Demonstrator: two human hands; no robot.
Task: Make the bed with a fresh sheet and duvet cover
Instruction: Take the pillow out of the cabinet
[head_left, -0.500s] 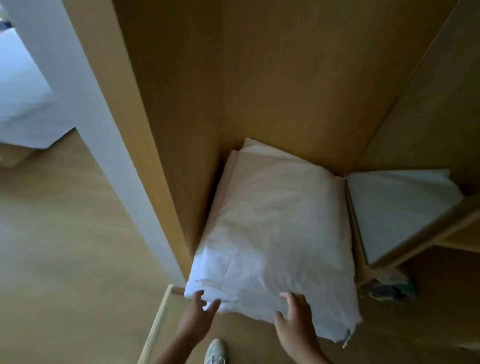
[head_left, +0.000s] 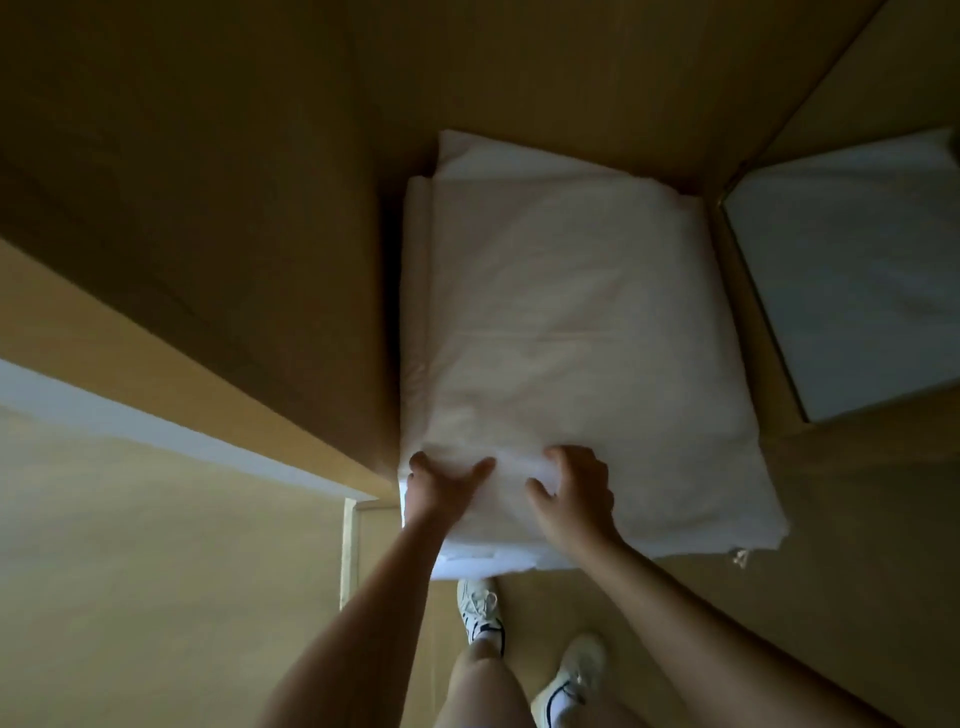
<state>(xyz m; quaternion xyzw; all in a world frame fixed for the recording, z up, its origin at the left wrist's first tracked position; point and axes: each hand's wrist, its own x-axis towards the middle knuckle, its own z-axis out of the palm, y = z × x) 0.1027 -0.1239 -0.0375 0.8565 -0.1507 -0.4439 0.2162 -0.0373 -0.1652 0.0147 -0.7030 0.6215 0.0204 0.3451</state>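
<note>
**Linen stack (head_left: 566, 322) held on wardrobe shelf (head_left: 852, 467)**

Head view: I see left hand (head_left: 441, 491) and right hand (head_left: 574, 493) side by side, fingers of both curled into its near edge; it lies against the shelf's left wall.

**Hidden, cropped, unclear**

The linen (head_left: 571, 338) covers most of its shelf (head_left: 857, 519), and how many folded pieces it holds cannot be told. Both grips hide part of its 6 o'clock edge. The left grip (head_left: 441, 486) has its fingertips sunk in a fold. The right grip (head_left: 576, 493) curls into the cloth with its fingertips out of sight. Both forearms (head_left: 363, 623) are cut off at the frame's 6 o'clock edge. At 3 o'clock a second pile (head_left: 852, 291) runs out of frame. A speck (head_left: 738, 556) at the linen's 5 o'clock corner is too small to name. A knee (head_left: 478, 675) covers the heel of one shoe (head_left: 480, 608).
</note>
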